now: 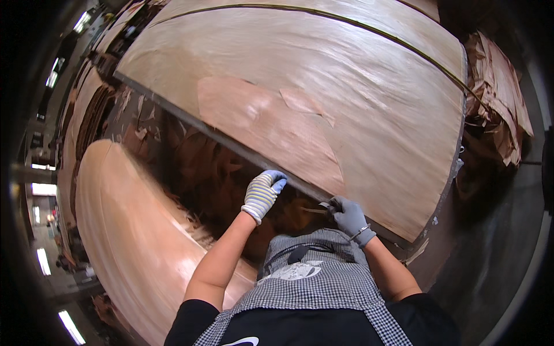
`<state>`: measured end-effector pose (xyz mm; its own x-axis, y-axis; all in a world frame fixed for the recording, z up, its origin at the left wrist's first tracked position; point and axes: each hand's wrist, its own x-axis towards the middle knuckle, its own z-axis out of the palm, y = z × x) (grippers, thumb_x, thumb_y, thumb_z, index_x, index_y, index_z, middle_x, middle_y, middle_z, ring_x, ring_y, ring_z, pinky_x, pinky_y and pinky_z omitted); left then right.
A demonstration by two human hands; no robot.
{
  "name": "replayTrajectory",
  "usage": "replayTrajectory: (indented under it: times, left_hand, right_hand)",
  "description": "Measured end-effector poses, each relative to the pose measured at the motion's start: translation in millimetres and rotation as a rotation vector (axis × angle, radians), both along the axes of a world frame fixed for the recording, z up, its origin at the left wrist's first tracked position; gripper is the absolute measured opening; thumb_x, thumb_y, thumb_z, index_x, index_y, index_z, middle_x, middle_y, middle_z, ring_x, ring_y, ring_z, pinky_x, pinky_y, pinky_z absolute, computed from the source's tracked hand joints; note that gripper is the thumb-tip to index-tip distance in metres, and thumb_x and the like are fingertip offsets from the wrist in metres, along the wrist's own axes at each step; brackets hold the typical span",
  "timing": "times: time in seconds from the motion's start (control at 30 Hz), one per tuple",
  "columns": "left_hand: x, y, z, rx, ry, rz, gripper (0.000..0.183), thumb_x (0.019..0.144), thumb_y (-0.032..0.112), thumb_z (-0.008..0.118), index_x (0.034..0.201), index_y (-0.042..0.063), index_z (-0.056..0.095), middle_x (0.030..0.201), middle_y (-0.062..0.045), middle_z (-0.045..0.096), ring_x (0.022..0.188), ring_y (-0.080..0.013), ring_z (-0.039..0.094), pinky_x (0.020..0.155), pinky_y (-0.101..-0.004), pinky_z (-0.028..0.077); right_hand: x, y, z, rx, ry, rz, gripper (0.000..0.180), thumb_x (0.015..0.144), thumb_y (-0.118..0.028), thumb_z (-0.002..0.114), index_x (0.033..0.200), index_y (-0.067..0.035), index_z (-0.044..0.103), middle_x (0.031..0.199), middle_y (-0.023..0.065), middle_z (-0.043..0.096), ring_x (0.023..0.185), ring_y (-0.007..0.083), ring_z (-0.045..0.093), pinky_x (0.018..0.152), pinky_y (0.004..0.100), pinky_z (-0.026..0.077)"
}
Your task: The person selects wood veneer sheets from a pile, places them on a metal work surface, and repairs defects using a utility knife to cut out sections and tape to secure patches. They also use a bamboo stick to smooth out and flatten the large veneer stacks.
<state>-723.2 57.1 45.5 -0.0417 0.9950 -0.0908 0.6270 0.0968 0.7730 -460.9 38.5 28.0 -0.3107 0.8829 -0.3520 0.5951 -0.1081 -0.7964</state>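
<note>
A large sheet of pale wood veneer (381, 108) covers the table before me, with a pinker veneer piece (268, 125) lying at its near edge and a small torn flap beside that piece. My left hand (262, 194), in a striped glove with blue fingertips, is at the table's near edge (225, 140), fingers curled; whether it grips anything is unclear. My right hand (347, 216), in a grey glove, is closed around a small tool with a short, light blade (323, 205), close to the same edge. A thin strip (312, 210) sticks out beside the blade.
A dark, thin rod or cord (346, 19) crosses the far part of the sheet. Another veneer stack (130, 225) stands at my left, with veneer scraps (199, 160) on the floor between. A bundle of veneer (497, 95) lies beyond the table's right end.
</note>
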Motion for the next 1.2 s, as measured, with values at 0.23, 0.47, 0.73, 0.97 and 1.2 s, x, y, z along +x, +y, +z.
replayTrajectory:
  times: [0.23,0.47,0.73,0.97,1.2]
  left_hand:
    - [-22,99,-44,0.106,0.511,-0.628,0.019,0.076,0.006,0.054,0.092,0.01,0.061,0.09,-0.013,0.059,0.084,-0.0321,0.059,0.072,-0.0416,0.049]
    - [-29,193,-56,0.199,0.611,-0.849,0.012,0.075,0.011,0.055,0.087,0.01,0.057,0.085,-0.011,0.057,0.08,-0.029,0.058,0.069,-0.041,0.047]
    - [-48,226,-58,0.34,0.494,-1.004,0.019,0.075,0.011,0.052,0.093,0.011,0.056,0.087,-0.009,0.056,0.081,-0.0264,0.057,0.069,-0.0388,0.046]
    - [-50,234,-67,0.502,0.509,-0.958,0.039,0.078,0.014,0.05,0.116,0.013,0.054,0.121,-0.009,0.052,0.108,-0.0269,0.051,0.089,-0.0411,0.041]
    - [-3,234,-78,0.529,0.464,-1.333,0.047,0.083,0.013,0.042,0.13,0.008,0.044,0.142,-0.008,0.035,0.132,-0.025,0.032,0.112,-0.0429,0.018]
  right_hand:
    - [-57,47,17,-0.128,-0.001,-0.124,0.018,0.077,-0.015,0.059,0.093,-0.006,0.061,0.083,0.0184,0.063,0.08,0.0356,0.061,0.069,0.042,0.048]
    - [-82,63,1,-0.287,0.287,-0.626,0.012,0.083,-0.009,0.059,0.09,-0.001,0.06,0.071,0.0101,0.064,0.059,0.0165,0.06,0.053,0.0288,0.046]
    - [-128,124,-2,-0.283,0.402,-1.004,0.013,0.086,-0.009,0.057,0.09,0.004,0.057,0.071,0.0086,0.063,0.053,0.0121,0.058,0.046,0.0237,0.046]
    - [-128,158,-36,-0.361,0.325,-1.24,0.016,0.084,-0.011,0.061,0.083,0.004,0.057,0.066,0.0107,0.062,0.048,0.0122,0.055,0.041,0.0249,0.043]
    - [-130,156,-67,-0.184,0.25,-1.201,0.023,0.084,-0.016,0.061,0.077,0.005,0.059,0.062,0.0095,0.063,0.048,0.0136,0.058,0.044,0.0272,0.045]
